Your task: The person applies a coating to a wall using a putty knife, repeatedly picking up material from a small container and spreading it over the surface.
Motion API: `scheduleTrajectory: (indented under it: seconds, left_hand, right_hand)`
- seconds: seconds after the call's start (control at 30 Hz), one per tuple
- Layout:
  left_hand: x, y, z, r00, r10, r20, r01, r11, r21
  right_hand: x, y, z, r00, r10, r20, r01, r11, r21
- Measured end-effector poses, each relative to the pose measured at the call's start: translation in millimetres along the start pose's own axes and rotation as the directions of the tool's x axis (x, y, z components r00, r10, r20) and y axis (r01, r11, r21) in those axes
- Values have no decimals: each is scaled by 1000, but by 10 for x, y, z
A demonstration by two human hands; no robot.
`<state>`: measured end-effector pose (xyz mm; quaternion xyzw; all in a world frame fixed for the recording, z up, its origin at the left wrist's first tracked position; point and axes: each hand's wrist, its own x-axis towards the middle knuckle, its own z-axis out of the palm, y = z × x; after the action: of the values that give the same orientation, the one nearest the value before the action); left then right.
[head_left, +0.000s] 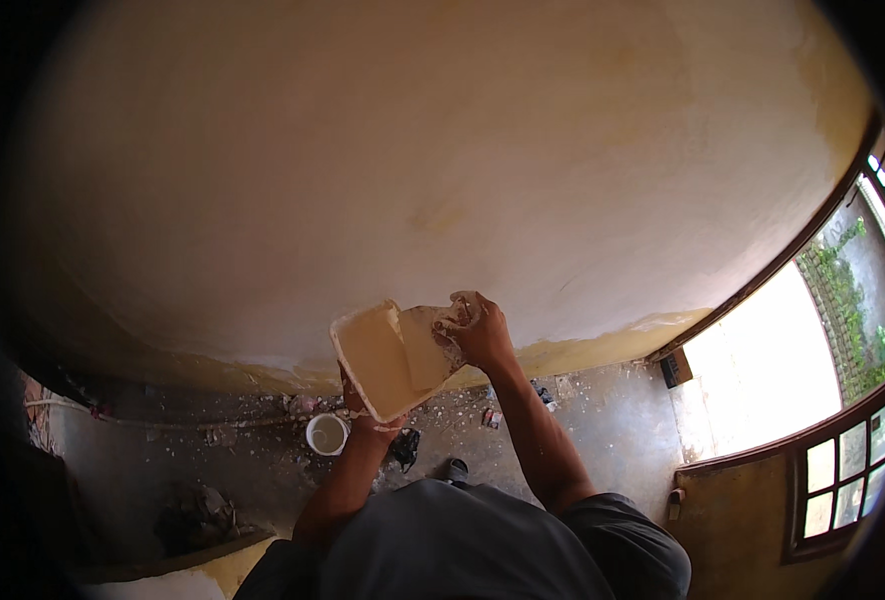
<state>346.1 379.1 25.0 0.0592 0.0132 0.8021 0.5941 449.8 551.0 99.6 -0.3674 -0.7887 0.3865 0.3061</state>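
Note:
In front of the wall, a shallow rectangular tray (353,378) with a pale rim is held tilted and contains cream-coloured paste (375,352). My left hand (365,420) supports it from below; the tray covers most of the fingers, though the hand appears closed on its underside. A wide, flat scraper (426,350) smeared with the same paste lies over the right part of the tray. My right hand (485,338) grips the scraper at its right end, with paste stuck to the fingers. Ahead of both hands rises a wall (433,150) with a patchy whitish coat over yellow.
On the floor below stand a white bucket (311,436) and a black plastic bag (406,450). A long pale hose or pole (183,427) runs along the wall's foot among scattered debris. To the right are a bright doorway (773,340) and a paned window (850,465).

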Motion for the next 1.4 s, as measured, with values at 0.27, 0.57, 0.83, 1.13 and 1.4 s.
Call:
scheduleTrajectory:
  seconds: [0.27, 0.57, 0.83, 1.13, 1.4]
  left_hand:
    - [6, -27, -7, 996, -60, 72, 60, 998, 7]
    - [-120, 87, -269, 989, 37, -140, -41, 999, -22]
    - [-157, 73, -247, 998, 51, 49, -53, 997, 52]
    - [-212, 217, -386, 994, 78, 76, -98, 945, 314]
    - [-264, 130, -764, 983, 154, -104, -145, 986, 88]
  right_hand:
    - [273, 436, -1250, 947, 313, 66, -217, 478, 851]
    - [1330, -1182, -3567, 541, -28, -841, 479, 832, 280]
    - [2343, -1468, -4136, 189, -670, -718, -141, 705, -695]
    - [1772, -897, -3797, 447, -498, -743, -2, 830, -557]
    - [2445, -506, -5280, 338, 22, -941, 183, 979, 89]
